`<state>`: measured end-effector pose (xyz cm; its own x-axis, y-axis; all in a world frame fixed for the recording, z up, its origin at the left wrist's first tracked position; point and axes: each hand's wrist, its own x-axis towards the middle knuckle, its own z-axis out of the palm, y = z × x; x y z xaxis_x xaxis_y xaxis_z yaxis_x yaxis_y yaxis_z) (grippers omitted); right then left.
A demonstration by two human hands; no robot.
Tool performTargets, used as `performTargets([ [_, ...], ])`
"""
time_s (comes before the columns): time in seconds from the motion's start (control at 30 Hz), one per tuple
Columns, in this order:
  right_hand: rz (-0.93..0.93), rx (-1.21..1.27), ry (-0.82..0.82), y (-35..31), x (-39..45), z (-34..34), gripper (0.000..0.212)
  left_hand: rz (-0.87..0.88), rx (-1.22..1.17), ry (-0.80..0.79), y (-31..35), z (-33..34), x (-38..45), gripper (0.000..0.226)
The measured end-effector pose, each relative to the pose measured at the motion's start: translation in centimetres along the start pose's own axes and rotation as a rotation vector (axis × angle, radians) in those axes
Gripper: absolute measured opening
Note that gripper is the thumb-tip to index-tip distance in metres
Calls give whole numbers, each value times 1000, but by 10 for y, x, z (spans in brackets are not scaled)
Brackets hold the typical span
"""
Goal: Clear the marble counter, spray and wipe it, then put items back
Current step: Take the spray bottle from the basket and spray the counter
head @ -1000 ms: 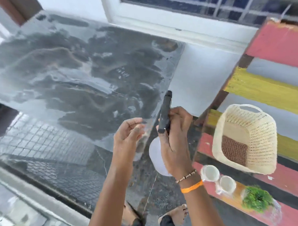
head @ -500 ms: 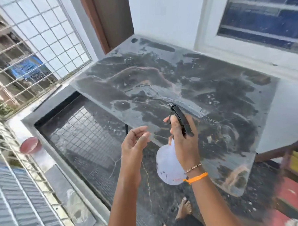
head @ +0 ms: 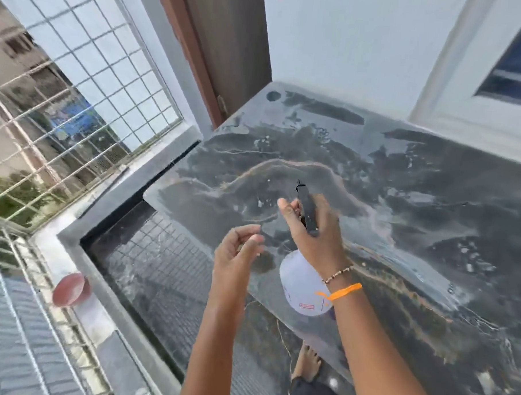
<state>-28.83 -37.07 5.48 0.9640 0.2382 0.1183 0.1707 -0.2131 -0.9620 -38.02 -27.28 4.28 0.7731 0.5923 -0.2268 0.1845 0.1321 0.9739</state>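
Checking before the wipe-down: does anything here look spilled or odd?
Nothing spilled. The counter shows only blotchy film. One oddity: a reddish bowl sits on the ledge by the grille, off the counter.

A glossy dark marble tabletop [head: 402, 203], veined in pale tan and streaked with wet patches, is seen at centre right. A translucent white plastic spray bottle [head: 304, 291] with a matt black plastic head is seen at centre. A painted metal grille [head: 78, 99] is seen at upper left, beside a brown wooden door frame [head: 194, 54].
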Motion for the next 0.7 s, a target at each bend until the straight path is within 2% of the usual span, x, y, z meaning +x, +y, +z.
performTargets([
  [0.17,-22,3,-7,12,53,27,29,-13,-15,-20,12,-5,73,15],
  [0.33,125,115,7,24,97,56,40,-73,46,-53,12,-11,158,15],
  [0.47,354,318,106,25,150,83,21,-37,369,-33,13,-20,243,13],
  [0.57,583,401,185,28,213,118,21,11,657,-192,12,-29,314,24],
  [0.7,731,415,217,41,270,147,26,86,722,-336,14,-32,362,29],
])
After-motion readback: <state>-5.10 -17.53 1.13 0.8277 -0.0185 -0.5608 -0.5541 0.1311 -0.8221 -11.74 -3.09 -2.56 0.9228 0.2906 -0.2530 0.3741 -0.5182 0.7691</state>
